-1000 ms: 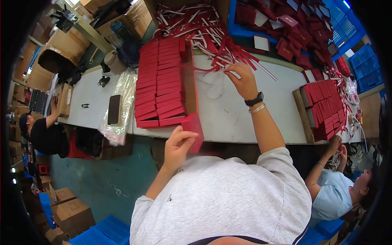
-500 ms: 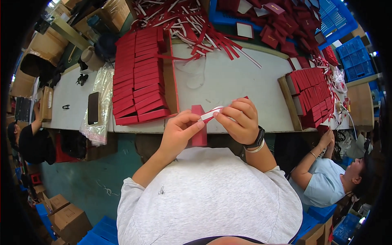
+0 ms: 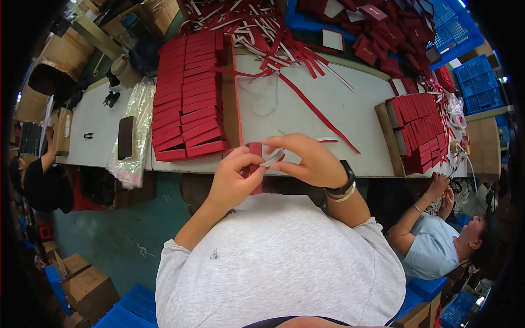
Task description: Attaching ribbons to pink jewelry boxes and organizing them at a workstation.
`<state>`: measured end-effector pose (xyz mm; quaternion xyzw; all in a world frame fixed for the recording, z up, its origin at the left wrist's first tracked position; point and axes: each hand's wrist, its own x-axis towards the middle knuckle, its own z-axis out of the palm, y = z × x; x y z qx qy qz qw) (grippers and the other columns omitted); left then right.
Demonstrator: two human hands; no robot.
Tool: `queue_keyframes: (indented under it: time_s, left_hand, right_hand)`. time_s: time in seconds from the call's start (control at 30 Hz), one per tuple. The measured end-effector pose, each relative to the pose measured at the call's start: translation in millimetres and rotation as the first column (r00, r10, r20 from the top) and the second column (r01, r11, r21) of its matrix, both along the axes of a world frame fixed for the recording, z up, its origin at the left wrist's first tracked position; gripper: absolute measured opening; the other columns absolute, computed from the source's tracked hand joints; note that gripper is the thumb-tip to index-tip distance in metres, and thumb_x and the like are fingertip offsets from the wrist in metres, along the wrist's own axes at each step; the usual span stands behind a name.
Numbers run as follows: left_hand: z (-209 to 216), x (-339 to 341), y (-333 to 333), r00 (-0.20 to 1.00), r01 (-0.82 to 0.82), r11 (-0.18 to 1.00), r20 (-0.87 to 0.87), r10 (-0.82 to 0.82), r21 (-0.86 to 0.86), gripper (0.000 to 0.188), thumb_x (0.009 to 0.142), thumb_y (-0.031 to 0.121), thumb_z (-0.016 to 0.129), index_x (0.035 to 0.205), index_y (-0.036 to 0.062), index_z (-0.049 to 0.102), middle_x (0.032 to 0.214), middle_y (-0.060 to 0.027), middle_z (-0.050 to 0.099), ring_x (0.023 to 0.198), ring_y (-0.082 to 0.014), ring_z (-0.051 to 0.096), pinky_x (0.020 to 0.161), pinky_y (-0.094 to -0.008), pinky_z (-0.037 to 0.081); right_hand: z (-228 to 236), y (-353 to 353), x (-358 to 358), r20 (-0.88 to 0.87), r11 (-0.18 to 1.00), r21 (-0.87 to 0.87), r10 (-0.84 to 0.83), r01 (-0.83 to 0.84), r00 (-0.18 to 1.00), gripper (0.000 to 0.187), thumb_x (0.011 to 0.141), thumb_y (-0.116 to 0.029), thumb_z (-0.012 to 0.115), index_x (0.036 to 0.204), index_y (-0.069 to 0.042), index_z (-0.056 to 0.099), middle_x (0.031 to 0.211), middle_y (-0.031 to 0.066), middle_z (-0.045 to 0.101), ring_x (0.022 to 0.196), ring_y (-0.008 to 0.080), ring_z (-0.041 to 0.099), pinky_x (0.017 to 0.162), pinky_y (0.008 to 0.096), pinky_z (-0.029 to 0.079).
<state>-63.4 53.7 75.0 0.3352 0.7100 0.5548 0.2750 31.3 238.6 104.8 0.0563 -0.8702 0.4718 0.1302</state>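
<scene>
In front of my chest, my left hand [image 3: 232, 176] is closed, its thumb and index finger pinching a narrow red box [image 3: 255, 148] and the end of a ribbon strip. The strip [image 3: 273, 158] is white on the face turned up and curves between my two hands. My right hand [image 3: 314, 164] bends round it, thumb against the strip and index finger reaching to the box. Beyond that hand a strip's red tip [image 3: 329, 141] shows. Part of the box is hidden by my left fingers.
A carton of stacked red boxes [image 3: 188, 98] stands left of centre; another stack [image 3: 418, 128] stands right. Red-and-white strips [image 3: 262, 33] lie heaped behind, and one long red strip [image 3: 322, 117] stretches over the table. A phone [image 3: 126, 136] rests left. A co-worker [image 3: 435, 235] sits right.
My right hand has moved left against the box, and the strip now bends in a tighter curve. A long red strip now lies across the table from the heap.
</scene>
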Motion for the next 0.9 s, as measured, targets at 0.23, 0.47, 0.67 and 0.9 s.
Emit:
queue_keyframes:
  time_s: [0.23, 0.47, 0.67, 0.9]
  left_hand:
    - [-1, 4, -2, 0.994, -0.103, 0.986, 0.058, 0.096, 0.128, 0.007, 0.078, 0.002, 0.064, 0.084, 0.0002, 0.063, 0.078, -0.0017, 0.046, 0.068, -0.0083, 0.046, 0.058, -0.0211, 0.037]
    - [-3, 5, -5, 0.986, -0.167, 0.979, 0.028, 0.165, 0.119, 0.010, 0.077, 0.002, 0.066, 0.087, 0.0014, 0.067, 0.075, 0.0001, 0.046, 0.064, -0.0065, 0.044, 0.055, -0.0207, 0.034]
    - [0, 7, -5, 0.960, -0.244, 0.963, -0.109, 0.256, 0.115, 0.009, 0.074, 0.003, 0.068, 0.083, 0.0028, 0.068, 0.068, -0.0008, 0.046, 0.061, -0.0081, 0.043, 0.053, -0.0217, 0.033]
    - [4, 11, -3, 0.908, -0.255, 0.961, -0.317, 0.275, 0.103, 0.009, 0.071, 0.001, 0.068, 0.080, 0.0027, 0.068, 0.066, -0.0034, 0.048, 0.055, -0.0103, 0.046, 0.048, -0.0240, 0.036]
  right_hand:
    - [-17, -26, 2, 0.238, 0.857, -0.474, -0.093, 0.200, 0.967, 0.024, 0.081, -0.007, 0.069, 0.102, -0.001, 0.058, 0.086, 0.0040, 0.063, 0.079, 0.0111, 0.061, 0.069, 0.0244, 0.048]
    - [-14, -38, 2, 0.151, 0.922, -0.300, -0.208, 0.245, 0.966, 0.008, 0.080, 0.000, 0.067, 0.086, 0.000, 0.063, 0.083, 0.0064, 0.063, 0.071, 0.0113, 0.061, 0.061, 0.0227, 0.047]
    - [-22, -38, -4, -0.397, 0.923, 0.225, -0.205, 0.311, 0.895, 0.012, 0.075, -0.004, 0.066, 0.087, -0.002, 0.063, 0.089, 0.0086, 0.061, 0.079, 0.0236, 0.061, 0.069, 0.0333, 0.050]
    - [-21, -45, 2, -0.406, 0.870, 0.373, -0.161, 0.323, 0.900, 0.018, 0.069, -0.003, 0.068, 0.086, -0.002, 0.062, 0.091, 0.0085, 0.061, 0.077, 0.0247, 0.061, 0.068, 0.0349, 0.049]
